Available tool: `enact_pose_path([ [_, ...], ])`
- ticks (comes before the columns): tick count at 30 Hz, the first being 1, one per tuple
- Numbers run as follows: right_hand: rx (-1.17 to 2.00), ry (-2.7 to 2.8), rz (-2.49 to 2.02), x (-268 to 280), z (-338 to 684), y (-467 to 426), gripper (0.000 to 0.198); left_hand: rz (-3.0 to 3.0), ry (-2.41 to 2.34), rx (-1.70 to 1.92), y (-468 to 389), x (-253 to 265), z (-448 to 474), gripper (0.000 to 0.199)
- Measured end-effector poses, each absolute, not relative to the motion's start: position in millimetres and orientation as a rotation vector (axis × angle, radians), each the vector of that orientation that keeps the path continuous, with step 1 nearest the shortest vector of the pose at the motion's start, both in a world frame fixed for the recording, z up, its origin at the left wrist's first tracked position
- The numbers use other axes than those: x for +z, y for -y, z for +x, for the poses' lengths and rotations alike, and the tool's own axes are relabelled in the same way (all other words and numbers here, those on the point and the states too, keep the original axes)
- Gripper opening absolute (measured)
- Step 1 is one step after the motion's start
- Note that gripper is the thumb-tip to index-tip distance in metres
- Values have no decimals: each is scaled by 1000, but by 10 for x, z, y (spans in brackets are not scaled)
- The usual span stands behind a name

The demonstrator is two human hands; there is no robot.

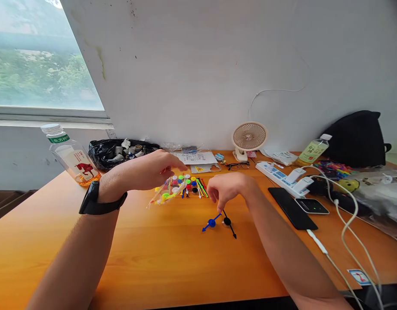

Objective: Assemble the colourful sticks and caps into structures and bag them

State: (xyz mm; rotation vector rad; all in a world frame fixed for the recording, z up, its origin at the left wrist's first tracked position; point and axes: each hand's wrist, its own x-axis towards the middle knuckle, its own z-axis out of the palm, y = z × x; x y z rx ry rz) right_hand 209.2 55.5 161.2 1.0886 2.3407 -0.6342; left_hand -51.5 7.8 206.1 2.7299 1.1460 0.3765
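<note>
My left hand [155, 168], wearing a black wristband [95, 203], is over a clear plastic bag [162, 197] of coloured plastic pieces. Its index finger is stretched to the right; the other fingers are partly hidden. My right hand [227, 188] bends down with fingers apart, one fingertip close to the tail of a blue arrow spinner [212, 223]. Whether it touches is unclear. Beside it lies a black arrow spinner [227, 221]. Between the hands, several coloured round discs [188, 183] and loose arrows [203, 187] lie on the wooden table [153, 254].
A tilted drink bottle [74, 157] and a black plastic bag [101, 153] occupy the left. Behind stand papers [200, 157], glasses [237, 165] and a small fan [249, 137]. On the right are a power strip [279, 176], a black phone [292, 208] and white cables [350, 224].
</note>
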Motion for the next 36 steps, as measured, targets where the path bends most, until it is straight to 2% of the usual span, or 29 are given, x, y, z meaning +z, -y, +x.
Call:
enact_pose_path([
  [5,-608,-2255,818,1104,1627,-547,21,2726,-1129,344,-53,2087,-522,41],
  [10,-653,-2286,779,1029,1496,-411,22,2711,-1116,309,-42,2110,-550,43],
  [12,-834,-2270,659,1155,1544,-399,20,2706,-1107,307,-48,2100,-550,45],
  [15,-1365,-2213,235,1442,1668,-377,14,2710,-1088,331,-57,2079,-544,46],
  [17,-1674,-2347,49,1624,1755,-346,29,2712,-1061,372,-58,2073,-539,46],
  [19,-1904,-2663,55,1759,1824,-307,34,2719,-1006,402,-54,2077,-537,42],
  [21,-2017,-3026,258,1848,1867,-267,33,2729,-952,401,-48,2089,-539,34],
  [23,-1957,-3311,576,1911,1895,-230,31,2740,-958,414,-42,2104,-545,25],
  [27,-1442,-3570,988,1990,1928,-164,31,2732,-1037,476,-25,2134,-545,26],
  [31,-1005,-3634,970,1970,1895,-122,24,2708,-1033,474,-12,2153,-535,41],
  [36,-811,-3491,849,1862,1783,-122,30,2641,-1088,512,-24,2139,-560,50],
])
